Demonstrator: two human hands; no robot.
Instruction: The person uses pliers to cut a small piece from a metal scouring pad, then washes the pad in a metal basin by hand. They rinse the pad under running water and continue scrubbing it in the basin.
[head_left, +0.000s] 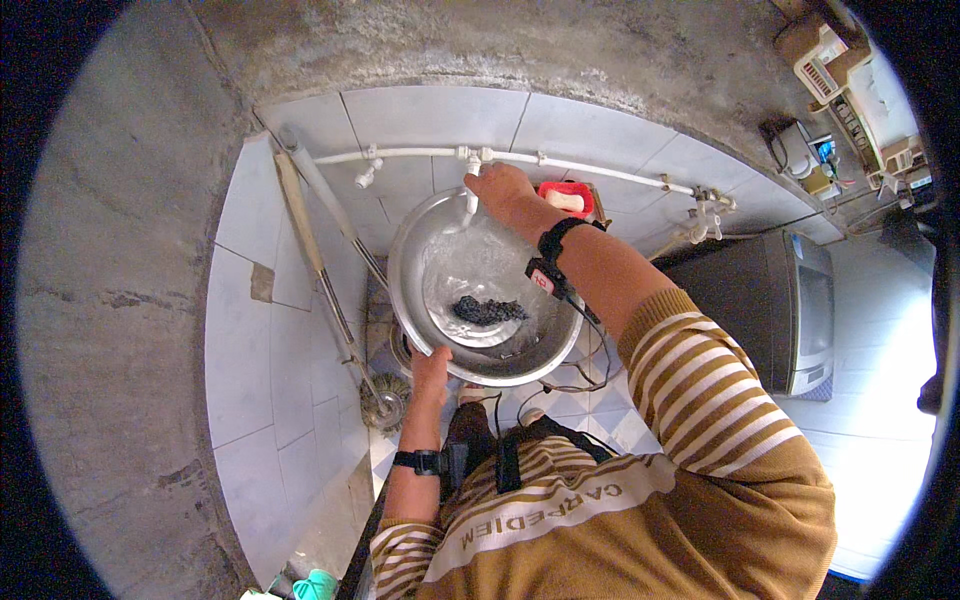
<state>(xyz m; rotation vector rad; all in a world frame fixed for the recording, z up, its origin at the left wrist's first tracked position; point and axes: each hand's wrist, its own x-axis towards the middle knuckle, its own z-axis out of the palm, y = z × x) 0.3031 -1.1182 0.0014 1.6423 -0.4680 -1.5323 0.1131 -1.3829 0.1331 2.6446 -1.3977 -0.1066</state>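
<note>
Water runs from a white plastic tap into a wide stainless steel basin. My right hand is on the top of the tap, its fingers around the handle. With my left hand I grip the near left rim of the basin, thumb over the edge. A dark, curly scrubber-like clump lies in the shallow water at the basin's bottom. Small dark bits show by the near inner wall. What the basin rests on is hidden beneath it.
A red soap dish with a pale soap bar sits right of the tap. White pipe runs along the tiled wall. Long-handled tools, one a round brush, lean at left. A dark washing-machine-like appliance stands at right. Cables hang below the basin.
</note>
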